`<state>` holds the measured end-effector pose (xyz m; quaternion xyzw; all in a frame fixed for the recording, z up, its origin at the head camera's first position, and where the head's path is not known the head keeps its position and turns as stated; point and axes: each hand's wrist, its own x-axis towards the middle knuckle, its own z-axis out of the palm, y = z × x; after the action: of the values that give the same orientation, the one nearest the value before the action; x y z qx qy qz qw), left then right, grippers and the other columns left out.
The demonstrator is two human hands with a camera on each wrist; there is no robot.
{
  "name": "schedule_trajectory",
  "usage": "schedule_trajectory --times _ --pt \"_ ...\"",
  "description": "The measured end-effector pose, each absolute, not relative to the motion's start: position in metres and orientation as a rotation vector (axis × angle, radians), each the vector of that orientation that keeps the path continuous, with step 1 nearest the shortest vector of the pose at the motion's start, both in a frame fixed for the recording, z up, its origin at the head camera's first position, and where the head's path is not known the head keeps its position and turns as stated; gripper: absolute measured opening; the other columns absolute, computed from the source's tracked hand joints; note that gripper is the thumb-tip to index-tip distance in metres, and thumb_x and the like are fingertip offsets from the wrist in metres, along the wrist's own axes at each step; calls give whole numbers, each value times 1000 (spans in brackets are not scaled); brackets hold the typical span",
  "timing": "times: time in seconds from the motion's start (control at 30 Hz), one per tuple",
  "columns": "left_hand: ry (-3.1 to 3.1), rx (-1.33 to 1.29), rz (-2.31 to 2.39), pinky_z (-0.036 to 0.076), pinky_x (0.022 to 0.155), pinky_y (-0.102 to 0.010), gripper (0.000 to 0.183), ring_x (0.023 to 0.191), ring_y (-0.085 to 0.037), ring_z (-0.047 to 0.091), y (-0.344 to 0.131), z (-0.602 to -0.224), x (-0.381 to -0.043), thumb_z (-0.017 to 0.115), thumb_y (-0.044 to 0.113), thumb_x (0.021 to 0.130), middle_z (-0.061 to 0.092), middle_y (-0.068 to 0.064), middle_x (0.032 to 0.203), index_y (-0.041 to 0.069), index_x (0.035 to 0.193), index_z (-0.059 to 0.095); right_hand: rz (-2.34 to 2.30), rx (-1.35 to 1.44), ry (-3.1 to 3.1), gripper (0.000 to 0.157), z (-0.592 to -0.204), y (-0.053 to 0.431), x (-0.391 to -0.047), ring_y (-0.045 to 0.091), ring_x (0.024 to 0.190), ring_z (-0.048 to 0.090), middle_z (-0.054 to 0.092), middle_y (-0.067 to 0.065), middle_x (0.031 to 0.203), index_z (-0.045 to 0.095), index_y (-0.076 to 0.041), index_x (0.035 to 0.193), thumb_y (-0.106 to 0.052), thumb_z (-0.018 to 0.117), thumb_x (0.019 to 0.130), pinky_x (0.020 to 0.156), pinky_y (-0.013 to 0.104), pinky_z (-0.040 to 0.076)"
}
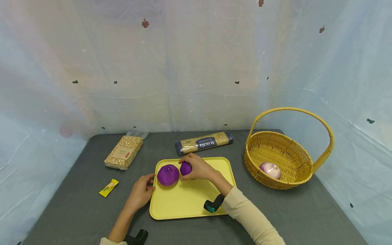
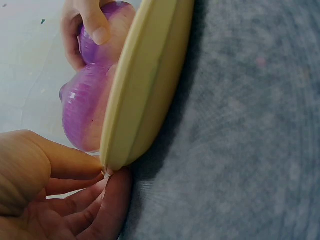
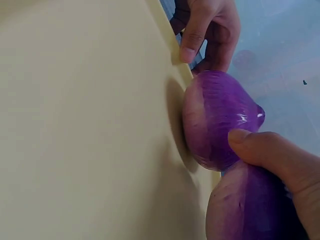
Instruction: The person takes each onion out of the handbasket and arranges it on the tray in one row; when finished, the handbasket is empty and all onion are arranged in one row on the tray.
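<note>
A round purple onion [image 1: 167,175] sits at the left side of the yellow tray [image 1: 180,206]. My right hand [image 1: 199,167] grips a second purple onion [image 1: 185,168] just to the right of it, over the tray. In the right wrist view the thumb [image 3: 267,150] overlaps the first onion while the held onion [image 3: 230,210] shows below. At the tray's left edge is my left hand [image 1: 139,193]. The left wrist view has its thumb [image 2: 75,162] and fingers pinching the rim of the tray [image 2: 145,85].
On the right stands a wicker basket [image 1: 251,166] with a tall handle, a pale purple onion [image 1: 271,170] inside. Behind the tray lies a spaghetti package [image 1: 204,143]. A bag of grains [image 1: 124,152] and a small yellow packet [image 1: 108,188] lie at left.
</note>
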<state>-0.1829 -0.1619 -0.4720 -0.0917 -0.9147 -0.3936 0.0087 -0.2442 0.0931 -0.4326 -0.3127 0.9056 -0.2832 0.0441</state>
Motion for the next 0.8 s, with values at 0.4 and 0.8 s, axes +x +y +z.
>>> schedule_trajectory --times 0.4,0.8 --pt "-2859 -288 -1234 40 57 -24 43 68 -13 48 -163 -474 -184 61 -4 82 53 -11 96 -5 124 53 -832 -961 2780 60 -441 89 -244 20 105 51 52 8 116 60 -12 120 -34 82 68 79 26 47" --pt "-2860 -295 -1218 40 58 -25 43 68 -13 47 -163 -474 -185 61 -4 82 53 -11 95 -5 124 53 -798 -969 2784 61 -446 87 -246 19 101 53 53 7 115 59 -14 120 -37 82 68 76 24 47"
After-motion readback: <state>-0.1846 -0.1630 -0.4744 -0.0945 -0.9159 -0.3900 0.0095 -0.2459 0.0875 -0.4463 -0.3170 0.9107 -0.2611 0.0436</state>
